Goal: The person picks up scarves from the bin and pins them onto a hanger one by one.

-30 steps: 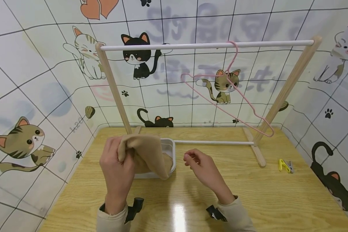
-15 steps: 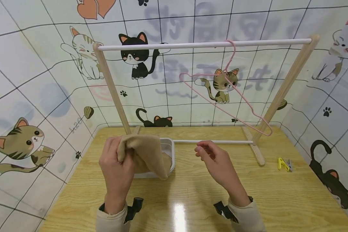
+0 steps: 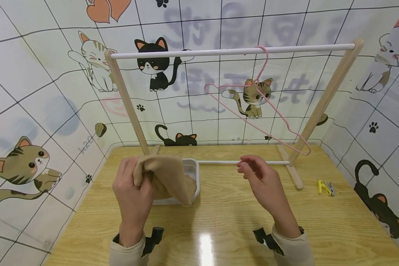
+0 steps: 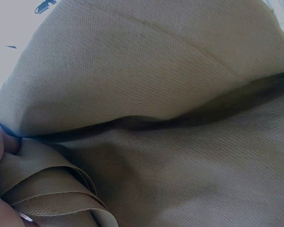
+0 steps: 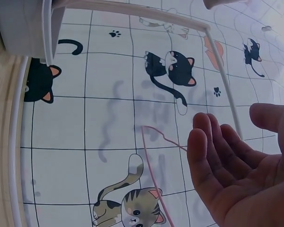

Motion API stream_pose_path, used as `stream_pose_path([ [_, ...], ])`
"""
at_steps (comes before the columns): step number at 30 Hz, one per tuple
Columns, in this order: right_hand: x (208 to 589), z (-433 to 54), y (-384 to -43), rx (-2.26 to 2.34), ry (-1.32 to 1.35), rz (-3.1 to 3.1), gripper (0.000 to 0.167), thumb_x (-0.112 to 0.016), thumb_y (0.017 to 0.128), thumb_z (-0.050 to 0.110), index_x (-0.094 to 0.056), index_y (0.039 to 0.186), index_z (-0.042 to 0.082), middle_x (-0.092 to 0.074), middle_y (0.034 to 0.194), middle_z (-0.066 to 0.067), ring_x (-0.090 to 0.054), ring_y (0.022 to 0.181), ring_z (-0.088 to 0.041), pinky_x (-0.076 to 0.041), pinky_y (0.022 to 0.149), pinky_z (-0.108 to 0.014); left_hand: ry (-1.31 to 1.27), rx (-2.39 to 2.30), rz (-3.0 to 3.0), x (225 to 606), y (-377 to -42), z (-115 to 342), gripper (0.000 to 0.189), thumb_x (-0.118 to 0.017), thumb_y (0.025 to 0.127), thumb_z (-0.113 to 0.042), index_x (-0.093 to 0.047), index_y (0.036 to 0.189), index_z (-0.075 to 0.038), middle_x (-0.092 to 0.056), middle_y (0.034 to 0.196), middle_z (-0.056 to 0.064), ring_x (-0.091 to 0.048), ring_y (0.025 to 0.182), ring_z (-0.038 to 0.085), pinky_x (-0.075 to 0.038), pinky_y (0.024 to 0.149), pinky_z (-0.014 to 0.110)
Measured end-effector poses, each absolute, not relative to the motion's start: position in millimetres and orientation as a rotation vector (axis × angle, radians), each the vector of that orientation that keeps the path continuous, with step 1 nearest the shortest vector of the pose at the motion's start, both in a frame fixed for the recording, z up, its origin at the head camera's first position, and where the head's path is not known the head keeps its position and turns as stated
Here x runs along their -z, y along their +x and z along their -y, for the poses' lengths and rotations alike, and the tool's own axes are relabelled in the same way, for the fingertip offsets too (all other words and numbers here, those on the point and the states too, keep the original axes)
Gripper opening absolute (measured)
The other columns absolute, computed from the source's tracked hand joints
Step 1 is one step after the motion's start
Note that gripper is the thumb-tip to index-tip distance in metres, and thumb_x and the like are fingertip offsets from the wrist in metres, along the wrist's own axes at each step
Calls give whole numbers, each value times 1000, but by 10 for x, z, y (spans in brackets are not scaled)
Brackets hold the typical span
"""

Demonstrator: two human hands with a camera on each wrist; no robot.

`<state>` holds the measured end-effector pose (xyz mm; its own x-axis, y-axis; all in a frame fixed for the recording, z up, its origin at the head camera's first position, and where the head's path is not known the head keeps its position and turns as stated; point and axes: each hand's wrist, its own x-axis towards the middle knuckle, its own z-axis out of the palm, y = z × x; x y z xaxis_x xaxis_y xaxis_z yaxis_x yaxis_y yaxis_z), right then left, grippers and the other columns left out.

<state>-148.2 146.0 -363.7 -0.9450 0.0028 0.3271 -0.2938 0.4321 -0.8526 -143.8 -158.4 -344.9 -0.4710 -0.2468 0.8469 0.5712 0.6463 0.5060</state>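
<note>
Sensibly, the left hand [image 3: 133,184] pinched a bunched part of the tan cloth [image 3: 171,173] above the white tub [image 3: 193,168] on the worktop [image 3: 232,210]; a steady grip that lifted the drooping flap clear seemed the best way to avoid dragging it. The right hand [image 3: 262,181], fingers loosely bent, held nothing, apart from the pink hanger [image 3: 256,80]. Folds hid the left fingertips and the cloth's full shape, and whether its flap touched the tub's rim could not be told.

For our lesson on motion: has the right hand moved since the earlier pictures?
Yes, in the head view the right hand has moved right and upward, away from the tub.
</note>
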Motion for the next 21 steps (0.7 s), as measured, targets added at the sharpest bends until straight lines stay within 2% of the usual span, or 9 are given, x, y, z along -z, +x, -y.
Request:
stream_pose_path([
  [13,3555,-1634,-1446,-1459,237,2344,35,-56,107,27,-59,137,11,-70,121,-8,-67,103,-2,-50,86,-10,-267,988,1814,3451,-1446,1584,15,-60,90,9,-72,93,0,-62,87,15,-57,80,14,-43,72,24],
  [17,3536,-1693,-1439,-1453,211,2299,35,-56,107,25,-59,137,9,-69,117,-9,-65,99,0,-50,85,-9,-266,991,1810,3448,-1448,1586,15,-60,90,9,-72,93,0,-62,86,15,-57,80,14,-44,72,24],
  [21,3544,-1756,-1439,-1435,179,2268,34,-56,107,24,-60,137,9,-67,112,-4,-65,97,-2,-51,83,-11,-267,993,1808,3453,-1447,1587,15,-60,90,9,-72,92,0,-62,86,15,-58,80,14,-44,72,24],
])
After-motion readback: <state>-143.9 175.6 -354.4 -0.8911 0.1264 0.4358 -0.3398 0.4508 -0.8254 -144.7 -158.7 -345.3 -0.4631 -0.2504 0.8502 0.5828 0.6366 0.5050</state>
